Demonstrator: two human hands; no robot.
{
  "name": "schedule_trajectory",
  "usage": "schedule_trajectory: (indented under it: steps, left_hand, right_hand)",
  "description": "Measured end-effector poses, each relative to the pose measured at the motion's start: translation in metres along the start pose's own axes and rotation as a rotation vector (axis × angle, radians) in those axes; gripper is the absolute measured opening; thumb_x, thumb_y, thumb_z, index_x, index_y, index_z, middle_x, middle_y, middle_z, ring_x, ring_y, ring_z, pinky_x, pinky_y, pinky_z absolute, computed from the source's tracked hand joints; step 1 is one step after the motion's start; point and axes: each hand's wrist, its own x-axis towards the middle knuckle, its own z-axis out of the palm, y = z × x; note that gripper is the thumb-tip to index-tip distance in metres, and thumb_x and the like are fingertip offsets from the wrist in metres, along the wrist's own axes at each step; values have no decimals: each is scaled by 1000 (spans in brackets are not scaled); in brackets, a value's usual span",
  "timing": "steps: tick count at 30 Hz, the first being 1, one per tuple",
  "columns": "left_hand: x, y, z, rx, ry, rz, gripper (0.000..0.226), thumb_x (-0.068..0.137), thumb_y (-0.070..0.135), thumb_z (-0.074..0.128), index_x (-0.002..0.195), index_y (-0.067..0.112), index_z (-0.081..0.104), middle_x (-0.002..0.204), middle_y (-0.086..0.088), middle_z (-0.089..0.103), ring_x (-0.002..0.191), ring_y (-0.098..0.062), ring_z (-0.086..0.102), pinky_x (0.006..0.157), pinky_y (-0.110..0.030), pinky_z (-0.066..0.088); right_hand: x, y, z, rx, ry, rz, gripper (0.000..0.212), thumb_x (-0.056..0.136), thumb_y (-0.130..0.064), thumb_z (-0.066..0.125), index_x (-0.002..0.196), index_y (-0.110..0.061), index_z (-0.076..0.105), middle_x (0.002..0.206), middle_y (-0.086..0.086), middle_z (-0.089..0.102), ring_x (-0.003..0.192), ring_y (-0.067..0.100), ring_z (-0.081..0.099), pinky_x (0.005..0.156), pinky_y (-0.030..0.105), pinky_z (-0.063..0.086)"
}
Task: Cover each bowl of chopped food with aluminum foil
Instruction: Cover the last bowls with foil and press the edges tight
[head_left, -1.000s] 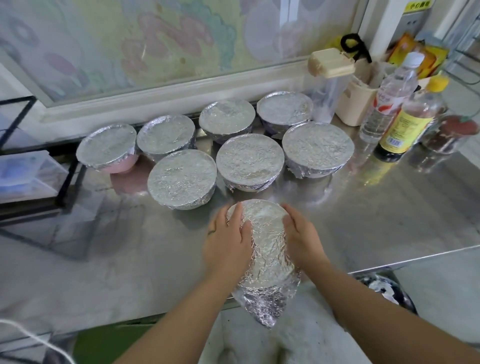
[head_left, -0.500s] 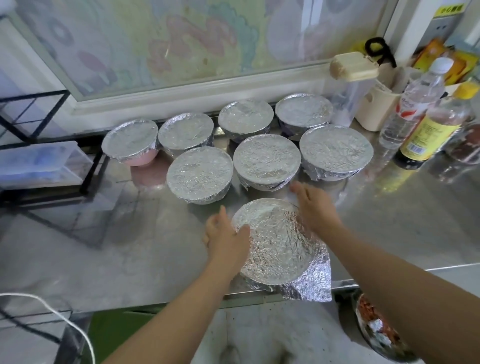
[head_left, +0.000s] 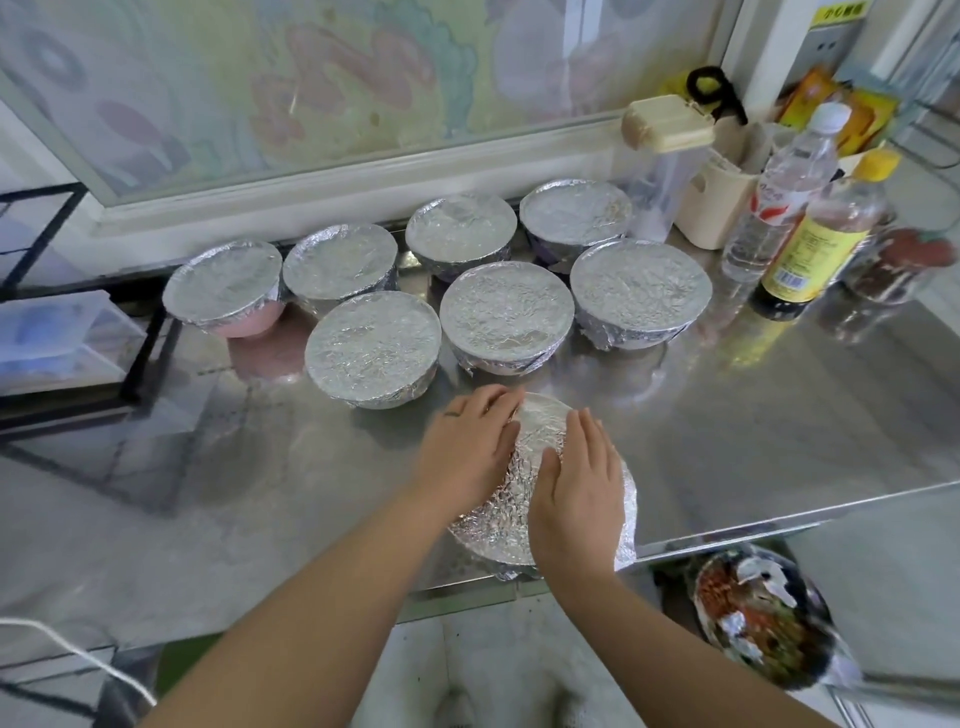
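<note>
Presently I see my left hand (head_left: 467, 447) and right hand (head_left: 576, 493) spread flat, fingers straight, pressing down on the foil-wrapped bowl (head_left: 543, 423) at the worktop's (head_left: 753, 441) front edge.

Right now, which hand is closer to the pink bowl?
Left. The left hand presses the nearest foil-covered bowl on the side toward the pink bowl; the right hand rests on that bowl's other side, farther off.

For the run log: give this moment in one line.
left hand flat on foil; right hand flat on foil; seven covered bowls behind
</note>
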Motion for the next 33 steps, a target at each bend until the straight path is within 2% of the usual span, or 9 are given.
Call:
schedule_trajectory:
  steps: [11,18,21,24,25,26,29,31,33]
  left_hand:
    - [-33,7,2,-245,86,-414,50,107,39,31,156,30,27,154,5,31,137,-24,32,111,-38,32]
    - [-38,14,-1,-379,112,-585,51,106,38,32,156,32,26,157,9,25,141,-22,28,112,-40,33]
    - [-38,14,-2,-406,113,-608,51,107,38,31,157,32,24,157,11,24,141,-23,30,110,-39,34]
    - [-39,15,-2,-434,127,-639,51,107,38,32,156,33,24,156,11,25,140,-23,31,110,-39,34]
    - [-39,15,-2,-444,128,-646,50,107,37,32,156,33,24,157,10,25,140,-23,30,110,-39,33]
    - [-39,15,-2,-470,126,-653,51,107,37,32,156,33,24,157,10,25,141,-23,28,111,-39,31]
    - [-41,17,-6,-664,73,-722,54,105,35,38,157,34,22,159,5,21,145,-24,20,116,-38,22]
    - [-45,15,-11,-818,25,-787,59,98,40,46,153,36,27,160,0,21,144,-30,23,118,-42,23]
    - [-48,12,-19,-787,41,-750,63,97,40,49,154,33,25,163,-4,16,147,-31,19,120,-43,19]
  right_hand:
    - [45,2,-6,6,-205,-70,39,108,-18,38,143,-18,55,143,-1,59,129,23,55,98,36,45]
    - [78,6,-11,250,-464,42,31,108,-17,43,127,-28,66,72,-13,68,62,3,54,59,20,42]
    - [88,10,-5,432,-574,186,25,106,-28,48,105,-30,73,90,-1,77,85,30,71,84,38,59]
    - [95,24,6,494,-642,267,62,92,-53,54,111,5,62,96,29,68,114,52,43,96,62,49]
    - [97,25,8,477,-644,273,64,94,-53,54,106,10,59,83,23,62,81,16,43,78,45,49]
    - [98,23,8,453,-659,268,62,99,-51,52,102,11,58,78,15,54,69,27,50,76,38,25]
    - [107,13,-2,369,-625,211,56,105,-48,45,102,2,69,86,7,64,79,23,60,77,49,51]
    - [110,-2,-17,369,-507,174,43,107,-42,42,109,-14,75,106,1,75,100,21,69,94,42,52]
    - [108,-13,-37,352,-329,143,39,108,-39,41,119,-18,73,113,3,74,100,19,67,89,28,51]
